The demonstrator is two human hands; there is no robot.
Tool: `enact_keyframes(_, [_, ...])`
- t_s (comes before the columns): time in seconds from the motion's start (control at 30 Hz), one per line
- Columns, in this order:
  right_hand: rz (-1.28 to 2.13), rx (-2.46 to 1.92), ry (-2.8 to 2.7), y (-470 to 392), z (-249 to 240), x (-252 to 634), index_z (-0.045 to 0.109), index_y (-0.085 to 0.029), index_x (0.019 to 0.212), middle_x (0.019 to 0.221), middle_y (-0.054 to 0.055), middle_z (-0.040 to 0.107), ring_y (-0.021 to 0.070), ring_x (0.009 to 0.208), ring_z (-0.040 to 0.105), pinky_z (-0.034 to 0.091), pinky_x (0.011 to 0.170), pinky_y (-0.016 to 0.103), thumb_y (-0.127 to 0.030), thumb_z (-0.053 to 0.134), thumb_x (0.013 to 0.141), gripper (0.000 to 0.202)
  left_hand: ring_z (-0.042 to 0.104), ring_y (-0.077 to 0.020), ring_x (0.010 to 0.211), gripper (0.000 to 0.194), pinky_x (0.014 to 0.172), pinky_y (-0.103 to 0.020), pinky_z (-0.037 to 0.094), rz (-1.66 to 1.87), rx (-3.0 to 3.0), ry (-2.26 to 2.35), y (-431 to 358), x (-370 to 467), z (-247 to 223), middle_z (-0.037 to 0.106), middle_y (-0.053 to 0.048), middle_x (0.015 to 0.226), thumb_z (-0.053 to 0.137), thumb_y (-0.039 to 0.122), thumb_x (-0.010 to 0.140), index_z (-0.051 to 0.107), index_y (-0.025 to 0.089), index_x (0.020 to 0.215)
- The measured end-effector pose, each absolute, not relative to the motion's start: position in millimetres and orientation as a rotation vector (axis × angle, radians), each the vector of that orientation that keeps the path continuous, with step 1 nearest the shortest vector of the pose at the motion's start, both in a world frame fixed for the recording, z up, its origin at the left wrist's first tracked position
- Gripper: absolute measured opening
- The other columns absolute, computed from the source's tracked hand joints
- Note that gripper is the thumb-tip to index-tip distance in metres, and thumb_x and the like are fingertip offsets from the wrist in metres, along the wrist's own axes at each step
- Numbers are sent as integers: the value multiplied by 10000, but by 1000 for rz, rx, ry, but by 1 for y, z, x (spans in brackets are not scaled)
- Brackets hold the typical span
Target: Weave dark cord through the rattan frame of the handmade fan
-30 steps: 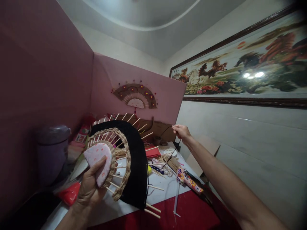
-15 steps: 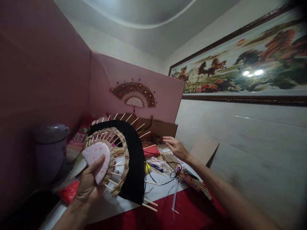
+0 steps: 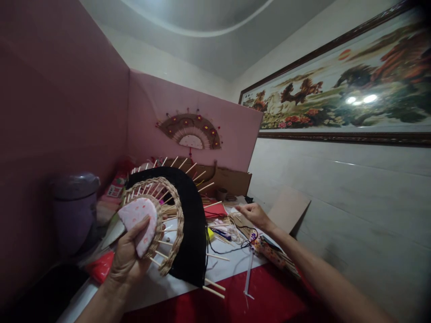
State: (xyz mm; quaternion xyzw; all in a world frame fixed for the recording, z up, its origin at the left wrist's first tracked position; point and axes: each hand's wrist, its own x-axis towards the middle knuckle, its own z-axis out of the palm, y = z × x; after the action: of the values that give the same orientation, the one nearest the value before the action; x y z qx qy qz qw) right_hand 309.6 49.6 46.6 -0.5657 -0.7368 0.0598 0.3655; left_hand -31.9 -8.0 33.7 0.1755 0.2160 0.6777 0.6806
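My left hand [image 3: 133, 253] grips a handmade fan by its half-round base [image 3: 139, 220], which is white with pinkish spots. The fan [image 3: 190, 233] has thin wooden sticks spreading outward, a braided straw band and a wide black band; some stick ends poke past the black edge. My right hand [image 3: 256, 215] is raised to the right of the fan, thumb and fingers pinched together. Whatever may be between its fingertips is too small to make out. A thin black cord [image 3: 218, 252] loops from the fan's edge across the table, passing close under the right hand.
A finished-looking fan [image 3: 191, 130] hangs on the pink board. Craft bits, a red piece [image 3: 215, 210] and a floral-wrapped bundle of sticks [image 3: 269, 251] lie on the white and red table top. A purple lidded container [image 3: 74, 215] stands left. Cardboard [image 3: 289, 204] leans on the right wall.
My right hand's fingers have gone from stretched out to pinched, and it sits slightly lower. My left hand still holds the fan; the view has shifted a little.
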Motion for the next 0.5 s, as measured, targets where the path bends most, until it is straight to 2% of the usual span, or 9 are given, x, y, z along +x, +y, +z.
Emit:
enact_keyframes(0.07, [-22, -1542, -1790, 51, 50, 322, 286, -192, 404, 417, -33, 265, 85, 426, 265, 195, 442, 240, -573, 414, 771, 544, 649, -177, 508, 170, 530, -292, 571, 1539, 356, 486, -8, -31, 35, 668, -49, 602, 486, 61, 772, 635, 122, 829])
enact_keyframes(0.13, [-166, -1595, -1815, 45, 54, 324, 415, -188, 440, 454, -11, 396, 110, 472, 373, 252, 474, 242, -508, 440, 783, 470, 655, -181, 530, 191, 534, -289, 571, 1538, 325, 488, -9, -30, 36, 668, -49, 607, 481, 55, 772, 636, 117, 866])
enact_keyframes(0.2, [-186, -1519, -1926, 34, 56, 314, 564, -192, 599, 620, 22, 556, 145, 600, 491, 334, 554, 248, -426, 419, 819, 352, 656, -181, 538, 202, 532, -287, 571, 1527, 308, 495, -10, -29, 37, 673, -53, 626, 488, 54, 768, 631, 109, 899])
enact_keyframes(0.23, [-148, -1437, -1958, 26, 55, 306, 596, -193, 685, 695, 36, 588, 156, 660, 524, 369, 602, 256, -393, 356, 855, 355, 656, -178, 538, 208, 529, -283, 570, 1526, 304, 497, -10, -28, 38, 678, -57, 641, 493, 51, 764, 628, 105, 913])
enact_keyframes(0.3, [-110, -1306, -2016, 7, 51, 288, 602, -199, 796, 788, 52, 605, 170, 752, 551, 402, 678, 280, -360, 331, 883, 327, 655, -172, 541, 225, 527, -276, 568, 1536, 310, 493, -11, -27, 38, 686, -60, 663, 493, 40, 758, 620, 102, 933])
enact_keyframes(0.37, [-160, -1234, -2075, -17, 42, 270, 591, -211, 822, 803, 63, 603, 182, 771, 553, 411, 697, 305, -317, 354, 885, 268, 657, -173, 547, 218, 538, -280, 567, 1550, 339, 483, -11, -25, 38, 686, -61, 658, 489, 36, 760, 615, 101, 925])
enact_keyframes(0.5, [-291, -1128, -2107, -67, 9, 246, 595, -239, 757, 676, 65, 600, 209, 661, 559, 422, 621, 343, -259, 459, 831, 155, 654, -180, 553, 173, 584, -317, 567, 1498, 384, 469, -10, -19, 35, 683, -70, 660, 534, 58, 749, 604, 91, 904])
